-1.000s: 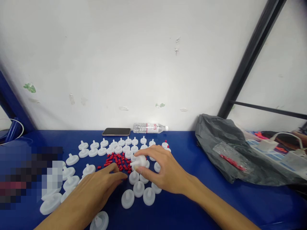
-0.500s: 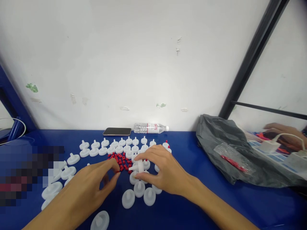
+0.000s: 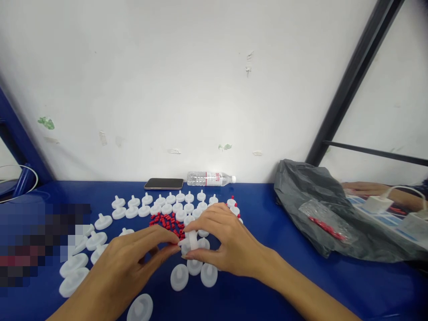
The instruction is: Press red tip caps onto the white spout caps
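My right hand grips a white nozzle lid by its round edge, between thumb and fingers. The lid is tipped on its side, its spout pointing left. At the spout's tip, my left hand pinches a small red cap, mostly hidden by the fingertips. Just beyond the hands lies a pile of loose red caps. Around it stand several more white nozzle lids, spouts up. At the right of the group, a few lids have red caps on their spouts.
Against the wall lie a phone and a clear plastic bottle. A grey plastic bag with a small clear packet of red pieces covers the right side. Another person's hand is at the far right, near a white charger.
My left hand has moved right, bringing its pinched fingertips to the spout. The lid in my right hand has shifted slightly left and down. The other person's hand at far right has also moved.
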### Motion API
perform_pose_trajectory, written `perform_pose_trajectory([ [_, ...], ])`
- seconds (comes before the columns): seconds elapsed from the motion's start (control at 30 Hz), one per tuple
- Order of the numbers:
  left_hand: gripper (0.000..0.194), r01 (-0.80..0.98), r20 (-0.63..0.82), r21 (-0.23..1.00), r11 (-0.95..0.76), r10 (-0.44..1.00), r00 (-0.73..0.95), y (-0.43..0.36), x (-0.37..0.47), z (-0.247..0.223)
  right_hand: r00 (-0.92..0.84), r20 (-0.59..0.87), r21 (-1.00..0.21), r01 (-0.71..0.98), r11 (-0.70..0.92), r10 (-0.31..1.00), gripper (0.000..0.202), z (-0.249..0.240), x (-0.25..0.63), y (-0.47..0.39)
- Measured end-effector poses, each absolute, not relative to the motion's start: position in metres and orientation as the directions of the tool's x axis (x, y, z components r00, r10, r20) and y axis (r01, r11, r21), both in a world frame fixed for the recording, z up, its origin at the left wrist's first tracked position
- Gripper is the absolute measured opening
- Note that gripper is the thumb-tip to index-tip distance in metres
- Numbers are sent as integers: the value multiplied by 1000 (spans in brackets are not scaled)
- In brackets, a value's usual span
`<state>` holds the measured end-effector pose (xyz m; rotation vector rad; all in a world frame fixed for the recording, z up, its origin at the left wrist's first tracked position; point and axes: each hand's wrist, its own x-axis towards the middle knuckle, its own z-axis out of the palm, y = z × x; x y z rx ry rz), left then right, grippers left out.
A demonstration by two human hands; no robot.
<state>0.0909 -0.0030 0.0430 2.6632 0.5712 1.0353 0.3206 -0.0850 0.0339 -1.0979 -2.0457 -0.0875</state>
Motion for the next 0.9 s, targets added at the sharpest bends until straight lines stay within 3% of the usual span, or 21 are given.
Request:
perform_pose_trajectory([
  [0.13,37,308,621,322,-895,445,645,-2,92,40,-283,710,-295,712,637,645,40,33,319,-85],
  [0.37,33,297,634,185,-937,344,693,-1,91,32,-265,734,-294,706,644,625,40,35,318,-87],
  [0.6,22,304,488,260,-916,397,777,-12,90,41,-267,731,-280,723,632,628,38,35,319,-87],
  [0.9,30,365,438,288,-885,461,772,-14,88,34,-262,780,-239,715,657,568,34,32,317,-85],
])
